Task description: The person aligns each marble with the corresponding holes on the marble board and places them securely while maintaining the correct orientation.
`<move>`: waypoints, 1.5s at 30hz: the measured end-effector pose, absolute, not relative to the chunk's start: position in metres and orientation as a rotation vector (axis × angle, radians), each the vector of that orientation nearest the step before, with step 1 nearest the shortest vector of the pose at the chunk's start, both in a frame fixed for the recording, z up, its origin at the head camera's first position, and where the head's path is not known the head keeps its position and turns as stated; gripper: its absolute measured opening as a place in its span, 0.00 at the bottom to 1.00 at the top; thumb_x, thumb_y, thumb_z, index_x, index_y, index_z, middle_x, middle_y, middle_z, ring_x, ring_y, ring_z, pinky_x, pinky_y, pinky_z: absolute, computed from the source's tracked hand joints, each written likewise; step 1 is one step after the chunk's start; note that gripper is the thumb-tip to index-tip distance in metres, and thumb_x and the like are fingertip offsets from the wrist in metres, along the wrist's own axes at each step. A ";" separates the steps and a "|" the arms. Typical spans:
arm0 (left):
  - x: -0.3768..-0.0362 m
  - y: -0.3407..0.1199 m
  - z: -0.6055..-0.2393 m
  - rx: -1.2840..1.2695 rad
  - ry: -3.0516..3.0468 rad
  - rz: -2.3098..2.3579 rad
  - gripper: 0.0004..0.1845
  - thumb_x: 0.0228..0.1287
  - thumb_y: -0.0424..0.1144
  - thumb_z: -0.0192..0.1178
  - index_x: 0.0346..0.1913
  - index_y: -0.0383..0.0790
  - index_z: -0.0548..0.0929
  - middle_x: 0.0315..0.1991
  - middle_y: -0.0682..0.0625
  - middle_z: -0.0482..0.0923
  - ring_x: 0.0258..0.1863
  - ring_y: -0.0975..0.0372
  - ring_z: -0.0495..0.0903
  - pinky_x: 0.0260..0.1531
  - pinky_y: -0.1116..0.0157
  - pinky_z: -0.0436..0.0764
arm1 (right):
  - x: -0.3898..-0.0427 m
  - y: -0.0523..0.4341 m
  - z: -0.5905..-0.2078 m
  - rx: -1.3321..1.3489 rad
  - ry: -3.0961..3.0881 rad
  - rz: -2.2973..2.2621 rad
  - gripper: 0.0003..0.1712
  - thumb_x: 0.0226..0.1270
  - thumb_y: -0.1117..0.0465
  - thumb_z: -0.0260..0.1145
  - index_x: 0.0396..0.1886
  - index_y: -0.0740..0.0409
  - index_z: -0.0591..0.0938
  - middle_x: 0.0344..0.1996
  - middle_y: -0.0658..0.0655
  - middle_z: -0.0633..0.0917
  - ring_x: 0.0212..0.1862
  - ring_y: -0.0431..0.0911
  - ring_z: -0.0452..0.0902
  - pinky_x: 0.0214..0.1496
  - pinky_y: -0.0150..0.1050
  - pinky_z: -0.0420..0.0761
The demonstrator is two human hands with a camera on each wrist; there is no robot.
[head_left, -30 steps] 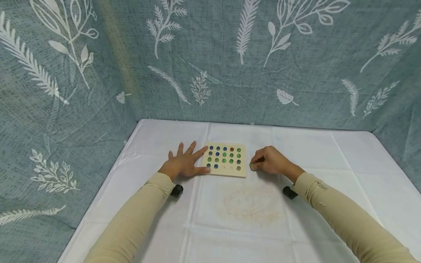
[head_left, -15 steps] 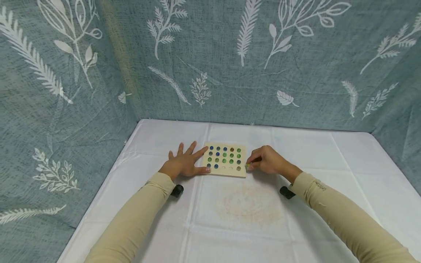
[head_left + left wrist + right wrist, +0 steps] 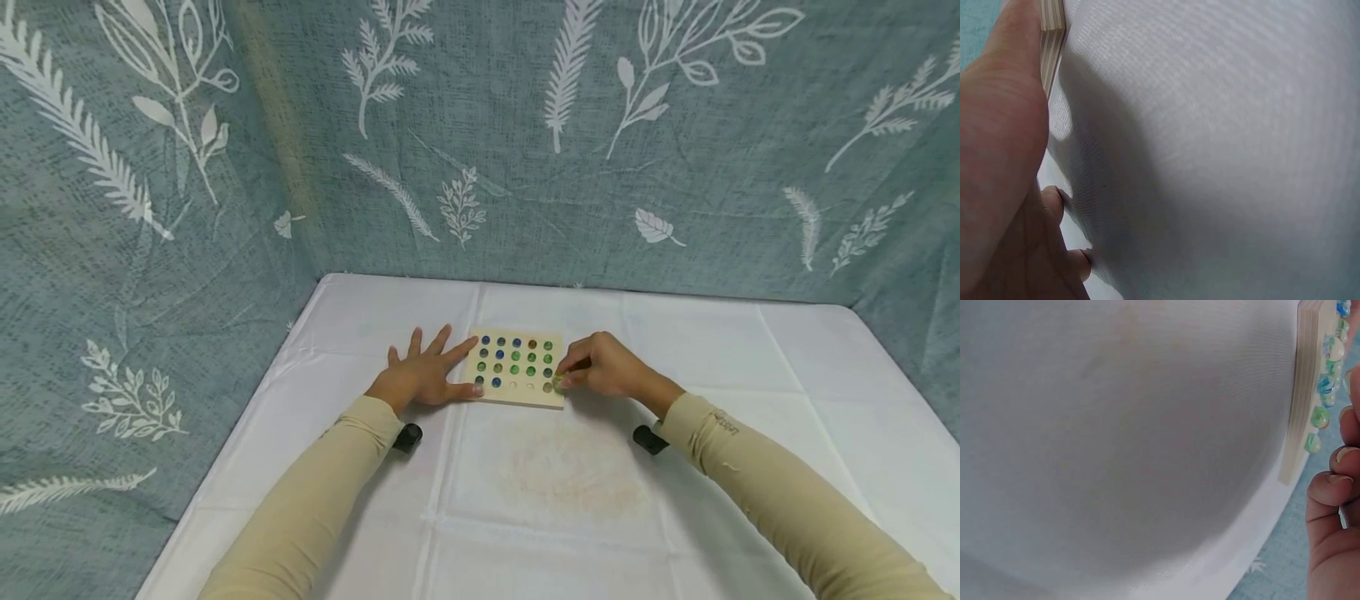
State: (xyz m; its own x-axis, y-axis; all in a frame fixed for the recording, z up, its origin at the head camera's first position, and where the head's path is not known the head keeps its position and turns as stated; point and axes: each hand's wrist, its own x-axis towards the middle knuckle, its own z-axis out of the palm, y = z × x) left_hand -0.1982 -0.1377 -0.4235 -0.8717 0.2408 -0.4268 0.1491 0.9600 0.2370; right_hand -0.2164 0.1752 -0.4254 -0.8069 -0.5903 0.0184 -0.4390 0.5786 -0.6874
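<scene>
A pale wooden board with rows of round hollows lies on the table, most of them filled with blue, green and brown glass marbles. Two hollows in its nearest row hold no marble. My left hand is spread flat at the board's left side, its thumb and index finger resting on that edge. In the left wrist view the thumb lies along the layered board edge. My right hand pinches a yellow-green marble over the board's right edge. In the right wrist view, curled fingers show beside the marbles.
A white cloth covers the table, with a faint brownish stain in front of the board. Blue-grey curtains with white leaf prints hang behind and at the sides. A black wrist camera sits under the right wrist.
My right hand has moved left with the pinched marble, from beside the board to over its right edge. The left hand keeps its place on the board.
</scene>
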 end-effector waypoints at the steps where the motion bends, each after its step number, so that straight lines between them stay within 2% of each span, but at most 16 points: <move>1: -0.198 -0.137 -0.423 0.277 2.642 0.273 0.49 0.70 0.74 0.52 0.85 0.67 0.42 0.87 0.46 0.28 0.84 0.35 0.26 0.75 0.25 0.37 | -0.217 0.175 -0.426 -0.856 2.593 -1.052 0.06 0.63 0.70 0.76 0.39 0.62 0.94 0.38 0.59 0.92 0.37 0.41 0.85 0.36 0.33 0.81; 10: -0.196 -0.137 -0.425 0.264 2.650 0.273 0.50 0.69 0.74 0.54 0.85 0.67 0.43 0.88 0.47 0.29 0.84 0.36 0.26 0.76 0.25 0.37 | -0.218 0.170 -0.428 -0.862 2.570 -1.087 0.06 0.63 0.70 0.76 0.39 0.63 0.94 0.37 0.60 0.92 0.37 0.40 0.84 0.36 0.32 0.80; 22: -0.195 -0.137 -0.426 0.260 2.657 0.272 0.49 0.69 0.75 0.53 0.85 0.69 0.42 0.88 0.48 0.28 0.84 0.36 0.26 0.76 0.26 0.37 | -0.220 0.160 -0.427 -0.886 2.573 -1.049 0.06 0.63 0.69 0.76 0.39 0.59 0.94 0.37 0.55 0.92 0.37 0.41 0.83 0.38 0.33 0.80; 30: -0.196 -0.138 -0.425 0.252 2.658 0.282 0.50 0.68 0.75 0.53 0.85 0.69 0.42 0.88 0.48 0.28 0.84 0.37 0.25 0.76 0.26 0.36 | -0.223 0.148 -0.427 -0.913 2.547 -1.067 0.07 0.62 0.68 0.77 0.41 0.61 0.94 0.39 0.56 0.92 0.39 0.40 0.83 0.40 0.32 0.80; 33: -0.196 -0.138 -0.425 0.254 2.657 0.278 0.49 0.68 0.75 0.53 0.85 0.69 0.42 0.88 0.47 0.28 0.84 0.37 0.25 0.76 0.26 0.36 | -0.223 0.144 -0.428 -0.948 2.545 -1.062 0.08 0.62 0.69 0.77 0.41 0.61 0.94 0.39 0.57 0.92 0.41 0.44 0.86 0.42 0.35 0.83; 36: -0.197 -0.138 -0.426 0.255 2.652 0.273 0.49 0.69 0.75 0.52 0.85 0.69 0.42 0.87 0.47 0.28 0.84 0.37 0.25 0.76 0.26 0.36 | -0.222 0.139 -0.428 -0.986 2.559 -1.029 0.08 0.62 0.68 0.77 0.41 0.60 0.94 0.40 0.56 0.93 0.49 0.50 0.88 0.52 0.42 0.87; 38: -0.197 -0.138 -0.425 0.259 2.649 0.270 0.50 0.68 0.75 0.52 0.85 0.70 0.41 0.87 0.48 0.28 0.84 0.37 0.25 0.76 0.26 0.36 | -0.221 0.136 -0.428 -1.013 2.572 -0.991 0.08 0.62 0.68 0.77 0.42 0.59 0.94 0.40 0.55 0.93 0.50 0.52 0.88 0.55 0.45 0.87; 41: -0.197 -0.137 -0.424 0.258 2.644 0.266 0.50 0.68 0.76 0.52 0.85 0.70 0.41 0.87 0.48 0.27 0.84 0.37 0.25 0.76 0.27 0.36 | -0.220 0.129 -0.427 -1.032 2.592 -0.926 0.09 0.61 0.67 0.78 0.42 0.58 0.94 0.39 0.53 0.92 0.46 0.47 0.88 0.53 0.41 0.87; 43: -0.197 -0.137 -0.423 0.257 2.642 0.266 0.50 0.68 0.76 0.52 0.85 0.70 0.41 0.87 0.48 0.27 0.84 0.37 0.25 0.76 0.26 0.37 | -0.220 0.125 -0.426 -1.071 2.597 -0.882 0.09 0.62 0.67 0.78 0.42 0.59 0.94 0.37 0.53 0.92 0.40 0.43 0.85 0.46 0.37 0.86; 45: -0.196 -0.137 -0.422 0.252 2.640 0.266 0.50 0.68 0.76 0.52 0.85 0.70 0.41 0.87 0.48 0.27 0.84 0.37 0.25 0.76 0.27 0.37 | -0.220 0.121 -0.426 -1.111 2.604 -0.845 0.09 0.61 0.66 0.78 0.43 0.59 0.94 0.37 0.52 0.93 0.39 0.41 0.84 0.46 0.35 0.84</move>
State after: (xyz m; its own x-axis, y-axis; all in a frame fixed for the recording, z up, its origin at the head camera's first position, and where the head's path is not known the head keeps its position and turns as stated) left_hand -0.1963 -0.1374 -0.4224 -0.8719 0.2228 -0.4360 0.1313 0.9643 0.2301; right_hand -0.2197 0.1210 -0.4260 -0.7022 -0.7102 0.0496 -0.6041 0.5575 -0.5695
